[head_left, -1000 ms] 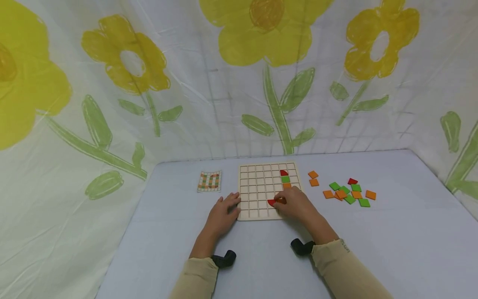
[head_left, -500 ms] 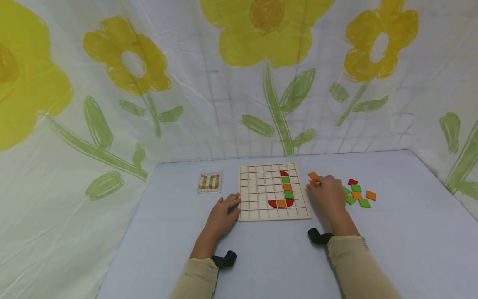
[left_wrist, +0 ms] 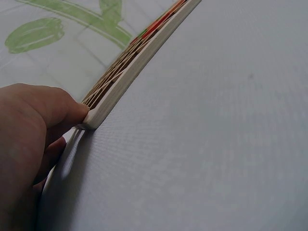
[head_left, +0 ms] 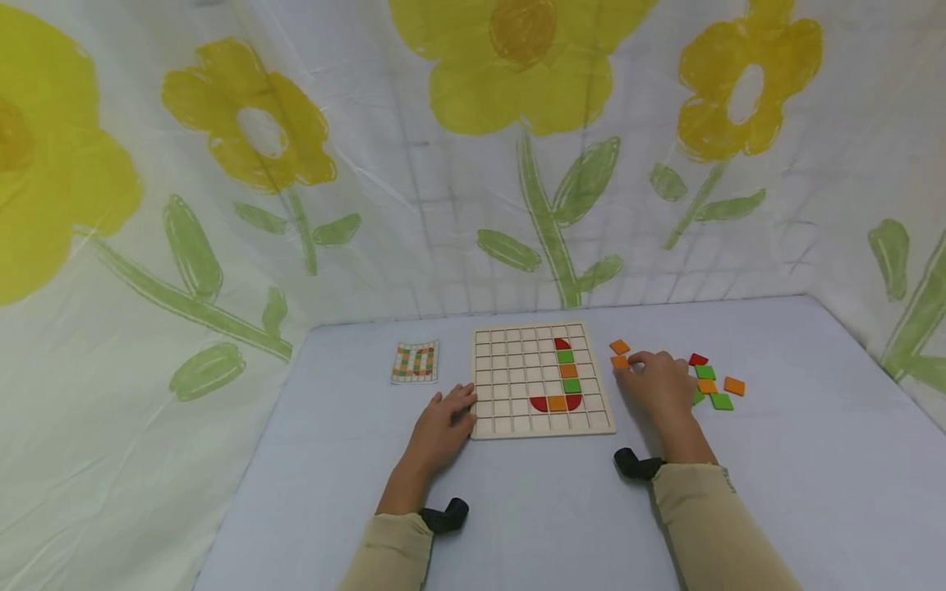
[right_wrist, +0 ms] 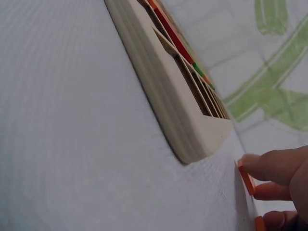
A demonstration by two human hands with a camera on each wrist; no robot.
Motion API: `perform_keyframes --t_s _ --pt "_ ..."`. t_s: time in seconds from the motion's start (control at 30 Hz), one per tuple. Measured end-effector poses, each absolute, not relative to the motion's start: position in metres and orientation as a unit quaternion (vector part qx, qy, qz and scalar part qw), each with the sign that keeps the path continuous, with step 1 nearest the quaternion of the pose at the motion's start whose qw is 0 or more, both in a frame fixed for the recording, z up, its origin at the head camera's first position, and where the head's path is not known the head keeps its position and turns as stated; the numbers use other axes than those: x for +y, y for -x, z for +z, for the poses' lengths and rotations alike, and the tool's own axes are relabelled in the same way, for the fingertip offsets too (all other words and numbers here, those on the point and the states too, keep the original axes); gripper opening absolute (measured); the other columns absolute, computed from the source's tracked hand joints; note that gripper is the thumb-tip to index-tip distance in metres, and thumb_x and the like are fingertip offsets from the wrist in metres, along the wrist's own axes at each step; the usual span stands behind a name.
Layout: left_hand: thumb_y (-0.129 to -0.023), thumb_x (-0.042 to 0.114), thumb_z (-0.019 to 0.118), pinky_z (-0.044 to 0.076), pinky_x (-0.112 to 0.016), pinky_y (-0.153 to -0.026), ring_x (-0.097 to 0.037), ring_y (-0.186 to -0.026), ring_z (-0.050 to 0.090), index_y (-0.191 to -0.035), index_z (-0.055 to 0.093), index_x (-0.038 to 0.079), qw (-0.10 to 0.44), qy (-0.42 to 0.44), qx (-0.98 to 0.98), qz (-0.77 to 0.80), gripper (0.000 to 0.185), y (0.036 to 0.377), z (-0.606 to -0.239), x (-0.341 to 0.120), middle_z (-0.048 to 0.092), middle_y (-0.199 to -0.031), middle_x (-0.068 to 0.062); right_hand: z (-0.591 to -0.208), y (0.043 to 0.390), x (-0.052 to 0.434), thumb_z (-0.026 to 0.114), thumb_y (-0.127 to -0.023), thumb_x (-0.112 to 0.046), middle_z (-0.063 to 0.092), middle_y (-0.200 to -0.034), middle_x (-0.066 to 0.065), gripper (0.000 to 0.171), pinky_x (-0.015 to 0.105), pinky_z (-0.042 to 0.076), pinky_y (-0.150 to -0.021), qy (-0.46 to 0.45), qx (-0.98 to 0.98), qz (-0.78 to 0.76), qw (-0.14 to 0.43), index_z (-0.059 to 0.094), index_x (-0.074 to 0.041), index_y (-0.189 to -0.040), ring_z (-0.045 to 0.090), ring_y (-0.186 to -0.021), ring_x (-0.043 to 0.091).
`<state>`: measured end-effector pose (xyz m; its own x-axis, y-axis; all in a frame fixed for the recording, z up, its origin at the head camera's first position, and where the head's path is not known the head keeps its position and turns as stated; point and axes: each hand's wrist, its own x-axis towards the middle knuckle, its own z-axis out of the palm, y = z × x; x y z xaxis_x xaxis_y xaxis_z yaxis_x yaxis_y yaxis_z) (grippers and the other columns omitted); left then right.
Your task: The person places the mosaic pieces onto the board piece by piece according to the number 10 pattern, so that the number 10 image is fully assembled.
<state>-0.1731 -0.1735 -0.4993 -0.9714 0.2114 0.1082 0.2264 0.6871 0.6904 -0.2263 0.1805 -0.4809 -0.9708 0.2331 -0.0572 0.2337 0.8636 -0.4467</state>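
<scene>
A wooden grid board (head_left: 506,369) carries red, green and orange tiles in a hook-shaped line down its right part. At its left edge rests my left hand (head_left: 441,431), the thumb touching the near corner of the board in the left wrist view. My right hand (head_left: 656,386) is just right of the board, over the table. Its thumb and a finger pinch an orange tile (right_wrist: 246,179), seen edge-on in the right wrist view. Another orange tile (head_left: 619,347) lies just beyond it. Part of the loose pile is hidden behind this hand.
Several loose tiles lie right of my right hand, among them a red tile (head_left: 698,359), a green tile (head_left: 722,401) and an orange tile (head_left: 734,386). A small patterned card (head_left: 415,363) lies left of the board. A flower-printed curtain (head_left: 355,279) stands behind the table.
My right hand has left the board and moved right to the loose orange tile, uncovering the lower tiles of the line. My left hand has stayed at the board's edge.
</scene>
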Motion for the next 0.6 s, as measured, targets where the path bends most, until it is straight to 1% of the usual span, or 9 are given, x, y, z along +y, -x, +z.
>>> perform_keyframes --t_s 0.1,0.17,0.27,0.37,0.4,0.47,0.6 --pt "-0.095 0.018 0.062 0.021 -0.049 -0.124 -0.025 -0.141 0.042 -0.132 0.063 0.008 0.014 0.126 -0.915 -0.382 0.038 0.173 -0.501 -0.175 0.051 -0.148 -0.001 -0.482 0.228 0.181 0.065 -0.091 -0.041 0.06 -0.118 0.026 0.048 0.057 0.045 -0.078 -0.117 0.966 -0.231 0.004 0.065 -0.006 -0.124 0.045 -0.1 0.045" --pt "-0.096 0.019 0.062 0.02 -0.048 -0.124 -0.024 -0.142 0.042 -0.132 0.063 0.009 0.012 0.125 -0.916 -0.381 0.038 0.174 -0.501 -0.175 0.051 -0.148 0.0 -0.483 0.23 0.181 0.065 -0.092 -0.039 0.06 -0.118 0.025 0.046 0.059 0.045 -0.08 -0.113 0.966 -0.234 0.008 0.065 -0.006 -0.124 0.044 -0.101 0.046" --pt "-0.096 0.02 0.062 0.02 -0.047 -0.124 -0.022 -0.142 0.042 -0.132 0.063 0.009 0.011 0.123 -0.92 -0.373 0.038 0.174 -0.503 -0.175 0.051 -0.148 0.001 -0.483 0.232 0.184 0.059 -0.094 -0.031 0.06 -0.12 0.026 0.04 0.06 0.044 -0.081 -0.109 0.964 -0.242 0.023 0.065 -0.006 -0.125 0.044 -0.103 0.046" --pt "-0.096 0.02 0.062 0.02 -0.046 -0.125 -0.021 -0.142 0.042 -0.132 0.063 0.01 0.01 0.119 -0.922 -0.369 0.038 0.175 -0.504 -0.175 0.051 -0.148 0.001 -0.481 0.233 0.186 0.053 -0.093 -0.025 0.059 -0.124 0.026 0.04 0.061 0.042 -0.084 -0.103 0.961 -0.254 0.044 0.064 -0.006 -0.127 0.042 -0.106 0.045" --pt "-0.095 0.02 0.062 0.02 -0.046 -0.125 -0.021 -0.142 0.042 -0.132 0.063 0.01 0.011 0.119 -0.921 -0.37 0.038 0.175 -0.504 -0.175 0.051 -0.148 0.001 -0.479 0.234 0.186 0.053 -0.093 -0.025 0.059 -0.124 0.026 0.04 0.061 0.041 -0.085 -0.099 0.96 -0.257 0.052 0.064 -0.006 -0.127 0.041 -0.106 0.045" --pt "-0.095 0.02 0.062 0.02 -0.045 -0.125 -0.021 -0.142 0.042 -0.132 0.063 0.01 0.011 0.117 -0.921 -0.373 0.038 0.174 -0.504 -0.175 0.051 -0.148 0.001 -0.477 0.235 0.187 0.056 -0.094 -0.028 0.061 -0.121 0.024 0.039 0.061 0.041 -0.085 -0.088 0.961 -0.256 0.059 0.064 -0.007 -0.126 0.042 -0.106 0.044" --pt "-0.096 0.02 0.062 0.019 -0.045 -0.125 -0.021 -0.142 0.041 -0.132 0.063 0.009 0.01 0.118 -0.919 -0.375 0.038 0.174 -0.503 -0.175 0.051 -0.148 0.001 -0.471 0.239 0.187 0.064 -0.093 -0.033 0.066 -0.11 0.02 0.039 0.062 0.041 -0.085 -0.058 0.967 -0.242 0.061 0.066 -0.005 -0.121 0.045 -0.104 0.042"
